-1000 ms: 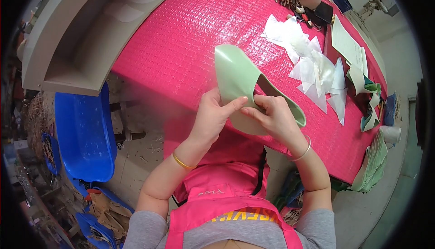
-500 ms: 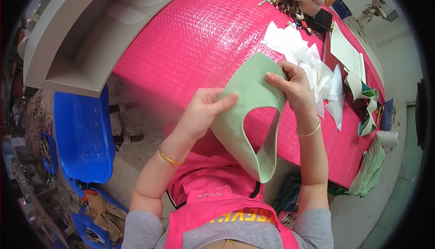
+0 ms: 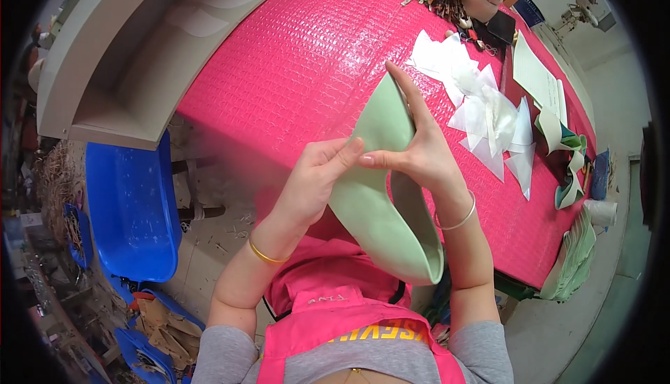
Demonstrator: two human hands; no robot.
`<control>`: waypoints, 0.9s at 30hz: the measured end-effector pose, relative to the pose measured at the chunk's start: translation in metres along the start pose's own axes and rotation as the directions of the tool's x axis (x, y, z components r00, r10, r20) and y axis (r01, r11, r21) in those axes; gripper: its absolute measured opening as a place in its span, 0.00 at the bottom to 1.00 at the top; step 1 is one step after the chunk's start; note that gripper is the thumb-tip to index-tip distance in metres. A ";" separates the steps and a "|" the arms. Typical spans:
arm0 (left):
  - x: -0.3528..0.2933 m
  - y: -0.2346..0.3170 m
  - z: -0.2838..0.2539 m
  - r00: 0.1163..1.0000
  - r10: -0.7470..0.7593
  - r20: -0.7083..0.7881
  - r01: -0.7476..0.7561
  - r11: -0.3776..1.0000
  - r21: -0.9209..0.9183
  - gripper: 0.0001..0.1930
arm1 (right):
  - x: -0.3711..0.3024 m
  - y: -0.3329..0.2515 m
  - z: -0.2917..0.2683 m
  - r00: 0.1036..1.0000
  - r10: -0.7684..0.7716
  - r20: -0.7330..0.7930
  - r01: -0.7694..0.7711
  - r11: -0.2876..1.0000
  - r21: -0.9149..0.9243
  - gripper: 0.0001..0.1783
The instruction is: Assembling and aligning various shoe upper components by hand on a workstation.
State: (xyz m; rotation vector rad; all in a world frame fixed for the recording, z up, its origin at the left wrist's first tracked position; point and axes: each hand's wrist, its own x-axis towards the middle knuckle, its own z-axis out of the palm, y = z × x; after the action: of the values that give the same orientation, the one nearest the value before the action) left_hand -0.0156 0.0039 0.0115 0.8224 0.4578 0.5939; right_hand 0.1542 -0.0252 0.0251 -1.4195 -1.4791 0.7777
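One green piece (image 3: 370, 209), edges gripped by left hand (image 3: 315, 174), right hand (image 3: 427, 152); pink table (image 3: 279, 77) bare ahead-left.

ok so shoe upper (image 3: 373, 209) in left grip (image 3: 313, 176) and right grip (image 3: 429, 157), counter (image 3: 279, 77) ahead of them, loose scraps (image 3: 495, 115) on it ahead-right, notebook (image 3: 537, 77) further right, shelf (image 3: 105, 129) off ahead-left

Plain mint green, that curved piece (image 3: 366, 206), and it fairly pops against the hot pink bench (image 3: 279, 70) with its small repeating embossed pattern! Pink again on the apron (image 3: 314, 333), over a grey shirt (image 3: 223, 356) with yellow lettering (image 3: 391, 331), and I catch gold from one bangle (image 3: 263, 255), silver from the other bangle (image 3: 463, 222). Bright blue now, the plastic seat (image 3: 132, 216), then white scraps (image 3: 492, 115), a pale green stack (image 3: 572, 258), a grey shelf (image 3: 52, 84).
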 end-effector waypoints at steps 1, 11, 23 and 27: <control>-0.001 0.002 0.001 1.000 0.000 -0.001 0.000 1.000 0.002 0.17 | 0.002 -0.001 0.001 0.999 0.025 0.020 -0.027 0.998 0.058 0.62; -0.013 0.008 -0.004 0.994 -0.109 -0.002 0.109 0.991 -0.075 0.14 | -0.004 -0.002 -0.012 0.960 0.254 0.120 -0.278 0.805 0.524 0.36; -0.018 0.070 0.009 0.998 0.057 0.008 -0.050 0.802 0.596 0.07 | -0.007 -0.014 -0.056 0.982 0.028 -0.189 0.064 0.884 0.463 0.05; -0.004 0.071 0.018 0.638 0.486 0.598 -0.559 -0.242 0.793 0.12 | -0.031 -0.005 -0.081 0.936 -0.347 -0.054 0.347 0.895 0.281 0.05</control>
State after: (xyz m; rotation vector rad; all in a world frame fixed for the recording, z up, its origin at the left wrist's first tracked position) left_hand -0.0299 0.0299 0.0785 2.5974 0.3782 1.0891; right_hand 0.2238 -0.0687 0.0551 -0.9050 -1.4939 0.7267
